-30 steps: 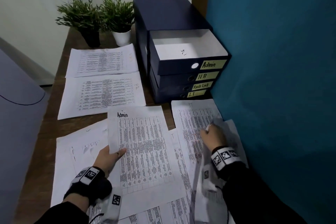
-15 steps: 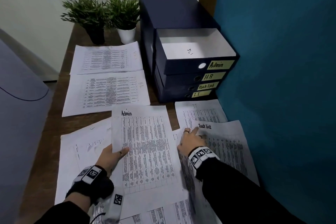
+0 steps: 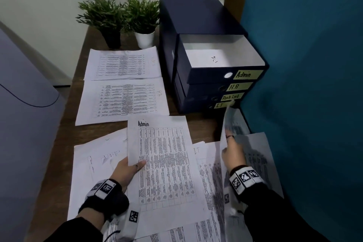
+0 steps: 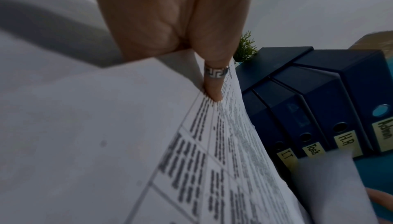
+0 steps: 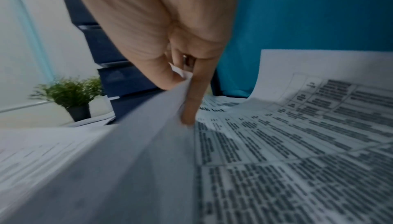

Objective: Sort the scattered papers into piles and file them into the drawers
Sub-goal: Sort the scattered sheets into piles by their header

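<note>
My left hand [image 3: 131, 166] pinches the left edge of a printed sheet headed "Admin" [image 3: 167, 167], thumb on top [image 4: 212, 83]. To the right, my right hand [image 3: 232, 150] pinches another sheet [image 3: 225, 124] and holds it up on edge, thumb and finger on either side [image 5: 187, 96]. Below it lies a printed table sheet [image 5: 297, 143]. The dark blue drawer unit [image 3: 206, 92] stands at the back right, with its top "Admin" drawer [image 3: 222, 59] pulled out and the H.R, Task List and IT drawers closed. More sheets, one marked "IT" [image 3: 198, 150], lie scattered beneath.
Two neat paper piles [image 3: 121, 65] [image 3: 123, 100] lie on the wooden desk [image 3: 59, 143] left of the drawers. Two potted plants [image 3: 110, 17] [image 3: 144, 19] stand behind them. A teal partition [image 3: 304, 84] closes off the right side.
My right hand took hold of a sheet at the right and lifted it upright on its edge. The left hand kept its hold on the Admin sheet.
</note>
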Tool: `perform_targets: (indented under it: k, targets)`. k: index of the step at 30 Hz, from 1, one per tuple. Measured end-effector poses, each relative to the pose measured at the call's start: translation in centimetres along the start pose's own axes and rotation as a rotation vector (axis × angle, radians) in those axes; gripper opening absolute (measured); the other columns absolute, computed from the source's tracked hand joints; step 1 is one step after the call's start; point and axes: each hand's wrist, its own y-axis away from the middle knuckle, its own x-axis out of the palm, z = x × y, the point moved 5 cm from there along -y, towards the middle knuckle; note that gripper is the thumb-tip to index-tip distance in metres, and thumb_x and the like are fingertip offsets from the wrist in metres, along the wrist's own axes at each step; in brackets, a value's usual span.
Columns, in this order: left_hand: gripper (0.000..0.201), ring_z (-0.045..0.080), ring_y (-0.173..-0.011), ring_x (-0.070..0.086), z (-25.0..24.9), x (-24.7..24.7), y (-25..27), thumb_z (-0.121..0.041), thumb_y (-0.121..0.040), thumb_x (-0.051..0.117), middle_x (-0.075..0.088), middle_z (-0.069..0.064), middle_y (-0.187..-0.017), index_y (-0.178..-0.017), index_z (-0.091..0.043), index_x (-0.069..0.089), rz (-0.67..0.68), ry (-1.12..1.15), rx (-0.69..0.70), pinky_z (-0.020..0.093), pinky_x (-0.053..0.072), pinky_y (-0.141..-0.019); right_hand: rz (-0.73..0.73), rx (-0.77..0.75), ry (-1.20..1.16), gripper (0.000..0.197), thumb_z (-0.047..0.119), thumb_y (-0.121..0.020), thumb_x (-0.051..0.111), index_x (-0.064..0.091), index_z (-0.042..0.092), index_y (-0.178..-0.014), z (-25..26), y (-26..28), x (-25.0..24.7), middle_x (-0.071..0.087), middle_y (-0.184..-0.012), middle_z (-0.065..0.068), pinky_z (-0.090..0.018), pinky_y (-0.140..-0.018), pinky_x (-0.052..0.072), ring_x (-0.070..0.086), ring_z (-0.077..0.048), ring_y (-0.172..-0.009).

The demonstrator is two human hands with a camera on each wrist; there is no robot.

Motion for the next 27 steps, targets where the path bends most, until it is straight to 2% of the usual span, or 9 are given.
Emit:
perform_targets:
  k: [4,7,11,14,15,17,19,23,27]
  targets:
    - [0.024,0.030,-0.095,0.063,-0.3,-0.3,0.1,-0.005,-0.085,0.062,0.069,0.010,-0.097,-0.109,-0.008,0.060,0.006,0.032,-0.014,0.042,0.048,-0.089,0.237,-0.100,0.111,0.050,0.012,-0.095,0.044,0.029,0.016,-0.143,2.7,0.5,2.0,0.060,-0.120,-0.012,-0.032,-0.091,0.047,0.059,-0.023,-0.103]
    - [0.024,0.029,-0.100,0.065,-1.3,-1.5,0.3,-0.010,-0.084,0.065,0.069,0.013,-0.108,-0.107,-0.011,0.062,0.034,0.074,-0.005,0.045,0.048,-0.093,0.174,-0.196,0.041,0.048,0.029,-0.095,0.047,0.034,0.019,-0.140,5.2,0.6,1.8,0.054,-0.132,-0.007,-0.030,-0.099,0.042,0.058,-0.019,-0.107]
    - [0.061,0.023,-0.106,0.065,-4.8,-4.2,0.8,-0.035,-0.063,0.081,0.069,0.007,-0.113,-0.117,-0.013,0.061,0.159,0.052,0.083,0.043,0.048,-0.098,0.176,-0.255,-0.236,0.080,0.034,-0.087,0.061,0.011,0.021,-0.148,9.1,0.3,1.3,0.036,-0.146,-0.002,-0.032,-0.107,0.035,0.042,-0.020,-0.131]
    - [0.068,0.011,-0.107,0.065,-8.3,-5.4,1.7,-0.039,-0.054,0.085,0.070,-0.001,-0.111,-0.114,-0.016,0.061,0.291,0.014,0.130,0.024,0.051,-0.091,0.456,-0.199,-0.309,0.054,0.028,-0.083,0.067,0.045,0.022,-0.132,11.3,-0.7,2.2,0.067,-0.090,0.008,-0.019,-0.066,0.047,0.063,-0.009,-0.074]
    - [0.062,0.009,-0.105,0.065,-9.3,-5.8,1.8,-0.037,-0.057,0.084,0.072,-0.004,-0.108,-0.111,-0.017,0.062,0.331,-0.010,0.125,0.018,0.052,-0.085,0.572,-0.217,-0.299,0.020,0.026,-0.084,0.066,0.065,0.028,-0.104,12.2,-0.7,2.5,0.063,-0.062,0.012,-0.018,-0.052,0.040,0.054,-0.005,-0.050]
    - [0.042,0.005,-0.101,0.066,-11.6,-6.5,1.5,-0.032,-0.070,0.075,0.073,-0.008,-0.102,-0.108,-0.018,0.062,0.357,-0.079,0.120,0.012,0.052,-0.076,0.693,-0.263,-0.314,0.020,0.025,-0.086,0.064,0.071,0.026,-0.068,13.6,-1.1,3.2,0.054,-0.045,0.001,-0.023,-0.046,0.030,0.039,-0.009,-0.038]
    - [0.036,0.010,-0.102,0.063,-13.6,-8.7,0.0,-0.028,-0.086,0.059,0.068,-0.006,-0.110,-0.120,-0.015,0.058,0.229,-0.057,0.149,0.022,0.051,-0.083,0.723,-0.205,-0.409,0.014,0.023,-0.090,0.058,0.069,0.014,-0.088,15.2,-1.9,3.7,0.056,-0.046,-0.009,-0.023,-0.042,0.028,0.041,-0.014,-0.036]
    - [0.025,0.017,-0.075,0.055,-15.6,-15.0,-3.0,-0.023,-0.095,0.047,0.063,0.004,-0.107,-0.118,-0.014,0.054,-0.334,0.177,0.277,0.017,0.050,-0.052,0.530,-0.038,-0.634,0.023,0.007,-0.096,0.044,0.053,-0.014,-0.099,19.4,-5.7,4.7,0.055,-0.035,-0.004,-0.015,-0.031,0.025,0.042,-0.008,-0.025]
    - [0.028,0.026,-0.108,0.052,-11.8,-17.5,-3.8,-0.013,-0.093,0.050,0.053,0.009,-0.118,-0.120,-0.008,0.050,-0.617,-0.058,0.353,0.037,0.041,-0.095,0.391,0.055,-0.816,0.015,-0.005,-0.094,0.040,0.046,-0.003,-0.081,24.2,-11.2,7.2,0.048,-0.041,-0.009,-0.015,-0.028,0.029,0.055,-0.012,-0.028]
